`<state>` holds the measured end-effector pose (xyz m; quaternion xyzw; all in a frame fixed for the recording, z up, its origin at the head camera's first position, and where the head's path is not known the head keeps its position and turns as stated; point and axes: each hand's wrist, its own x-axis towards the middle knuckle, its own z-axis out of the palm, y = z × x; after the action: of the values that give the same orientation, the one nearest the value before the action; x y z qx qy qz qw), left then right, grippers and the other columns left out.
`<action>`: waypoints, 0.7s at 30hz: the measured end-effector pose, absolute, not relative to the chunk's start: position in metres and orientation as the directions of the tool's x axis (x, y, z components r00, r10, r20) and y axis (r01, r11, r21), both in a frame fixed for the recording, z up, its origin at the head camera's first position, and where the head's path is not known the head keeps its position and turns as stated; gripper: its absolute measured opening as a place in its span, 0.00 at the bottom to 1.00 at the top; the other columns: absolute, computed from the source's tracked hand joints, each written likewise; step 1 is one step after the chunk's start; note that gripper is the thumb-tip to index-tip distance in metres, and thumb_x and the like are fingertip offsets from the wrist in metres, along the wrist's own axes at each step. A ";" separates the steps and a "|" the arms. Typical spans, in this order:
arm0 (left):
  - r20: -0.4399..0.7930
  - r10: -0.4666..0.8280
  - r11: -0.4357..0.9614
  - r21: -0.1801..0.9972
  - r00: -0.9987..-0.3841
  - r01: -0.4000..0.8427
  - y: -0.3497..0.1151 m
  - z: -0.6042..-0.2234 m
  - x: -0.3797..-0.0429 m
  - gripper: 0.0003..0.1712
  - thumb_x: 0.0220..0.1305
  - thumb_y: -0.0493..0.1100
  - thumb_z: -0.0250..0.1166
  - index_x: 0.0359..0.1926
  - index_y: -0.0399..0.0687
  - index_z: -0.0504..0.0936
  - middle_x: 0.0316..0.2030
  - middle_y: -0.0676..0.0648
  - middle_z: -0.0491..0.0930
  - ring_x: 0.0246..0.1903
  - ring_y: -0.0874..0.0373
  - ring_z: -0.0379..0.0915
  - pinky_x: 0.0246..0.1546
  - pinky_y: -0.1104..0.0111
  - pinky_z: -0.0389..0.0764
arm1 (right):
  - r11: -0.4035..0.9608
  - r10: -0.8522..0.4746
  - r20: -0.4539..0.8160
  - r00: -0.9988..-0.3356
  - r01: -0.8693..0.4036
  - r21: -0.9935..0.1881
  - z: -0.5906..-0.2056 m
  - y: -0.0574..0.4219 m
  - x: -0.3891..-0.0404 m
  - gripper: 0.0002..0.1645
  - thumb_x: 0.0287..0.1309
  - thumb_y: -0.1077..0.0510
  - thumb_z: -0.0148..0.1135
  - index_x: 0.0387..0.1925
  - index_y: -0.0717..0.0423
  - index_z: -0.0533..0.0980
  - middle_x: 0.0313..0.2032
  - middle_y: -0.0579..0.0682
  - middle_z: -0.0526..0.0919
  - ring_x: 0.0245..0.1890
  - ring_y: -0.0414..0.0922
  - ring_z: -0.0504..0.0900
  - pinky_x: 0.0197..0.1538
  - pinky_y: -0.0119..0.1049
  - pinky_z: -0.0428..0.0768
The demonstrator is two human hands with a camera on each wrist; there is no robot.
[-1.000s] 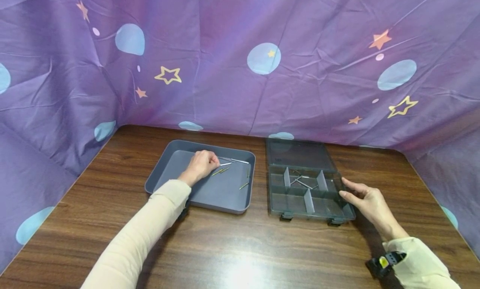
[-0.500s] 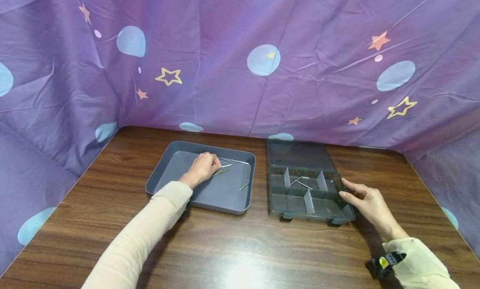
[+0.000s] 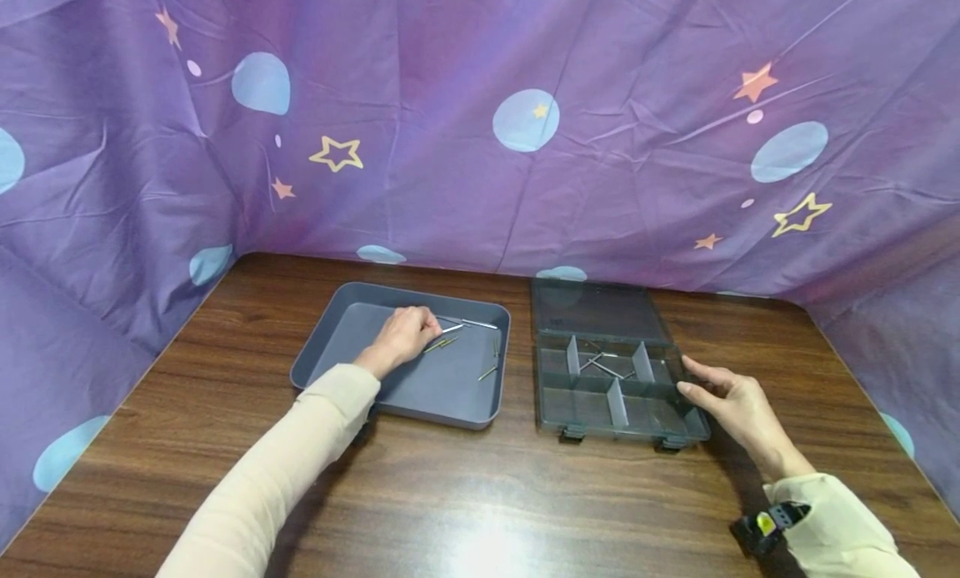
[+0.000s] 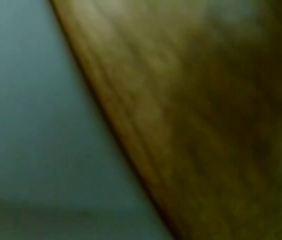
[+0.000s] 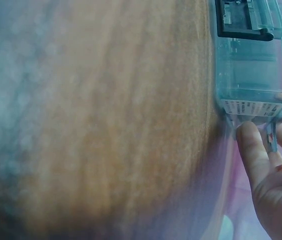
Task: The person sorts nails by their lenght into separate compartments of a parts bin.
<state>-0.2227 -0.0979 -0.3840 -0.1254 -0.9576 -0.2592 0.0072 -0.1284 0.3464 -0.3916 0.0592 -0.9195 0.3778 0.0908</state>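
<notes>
In the head view my left hand [image 3: 402, 336] is over the grey tray [image 3: 352, 403]. Its thumb and fingertips pinch a thin silver nail-like pin [image 3: 453, 329]; the left wrist view is too blurred to show the fingers. Just below these fingers lie thin brass-coloured screw-like pieces [image 3: 440, 344]. To the right, a see-through dark organizer box [image 3: 573, 399] stands with its lid laid back. My right hand [image 3: 742, 407] rests its fairly straight thumb and index finger against the box's right side. In the right wrist view, the thumb [image 5: 251, 145] touches the end wall below a label.
Another silver pin [image 3: 480, 324] and a brass piece [image 3: 488, 372] lie at the tray's right. Several silver pins [image 3: 600, 363] fill the box's back middle compartment, between upright dividers [image 3: 643, 363]. Two latches [image 3: 572, 434] face the front. Purple cloth [image 3: 450, 186] hangs behind the wooden table [image 3: 420, 495].
My left hand dipped slightly and came back a little; the silver pin at its fingertips shifted and tilted with it. My right hand and the box have stayed put.
</notes>
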 end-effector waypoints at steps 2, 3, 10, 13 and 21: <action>0.084 0.237 0.822 0.514 -0.968 0.246 -0.098 -0.384 -0.222 0.06 0.60 0.41 0.62 0.32 0.45 0.84 0.32 0.48 0.84 0.36 0.52 0.78 0.43 0.59 0.76 | 0.704 -0.041 0.209 -0.977 -0.177 -0.688 -0.392 0.346 -0.128 0.28 0.58 0.55 0.63 0.57 0.67 0.71 0.53 0.69 0.74 0.42 0.13 0.66 0.40 0.11 0.68; 0.089 0.239 0.814 0.525 -0.967 0.250 -0.097 -0.383 -0.221 0.06 0.60 0.41 0.63 0.32 0.44 0.84 0.32 0.47 0.84 0.35 0.52 0.77 0.43 0.59 0.76 | 0.703 -0.041 0.209 -0.977 -0.177 -0.689 -0.392 0.346 -0.128 0.29 0.58 0.55 0.63 0.57 0.67 0.71 0.53 0.69 0.74 0.42 0.13 0.66 0.40 0.11 0.68; 0.154 0.268 0.766 0.565 -0.951 0.307 -0.091 -0.380 -0.218 0.06 0.60 0.40 0.63 0.33 0.43 0.84 0.30 0.47 0.84 0.31 0.54 0.76 0.39 0.62 0.76 | 0.699 -0.044 0.204 -0.978 -0.176 -0.694 -0.391 0.346 -0.128 0.29 0.59 0.55 0.63 0.57 0.67 0.70 0.54 0.69 0.73 0.43 0.13 0.65 0.41 0.11 0.67; 0.154 0.268 0.752 0.585 -0.951 0.306 -0.086 -0.376 -0.216 0.07 0.60 0.41 0.62 0.34 0.43 0.84 0.30 0.48 0.84 0.30 0.55 0.74 0.39 0.62 0.76 | 0.697 -0.042 0.192 -0.981 -0.166 -0.697 -0.390 0.346 -0.127 0.29 0.59 0.54 0.62 0.58 0.67 0.70 0.54 0.69 0.73 0.43 0.13 0.65 0.41 0.11 0.67; 0.119 0.248 0.718 0.643 -0.962 0.265 -0.071 -0.367 -0.213 0.08 0.62 0.43 0.62 0.36 0.44 0.84 0.24 0.50 0.81 0.26 0.59 0.74 0.35 0.66 0.75 | 0.700 -0.046 0.206 -0.978 -0.178 -0.692 -0.391 0.347 -0.128 0.28 0.59 0.56 0.62 0.57 0.68 0.71 0.54 0.69 0.73 0.43 0.13 0.66 0.41 0.11 0.68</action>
<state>-0.2129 -0.0715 -0.3675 -0.1382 -0.9268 -0.3489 0.0121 -0.1285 0.3469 -0.3908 0.0610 -0.9178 0.3826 0.0866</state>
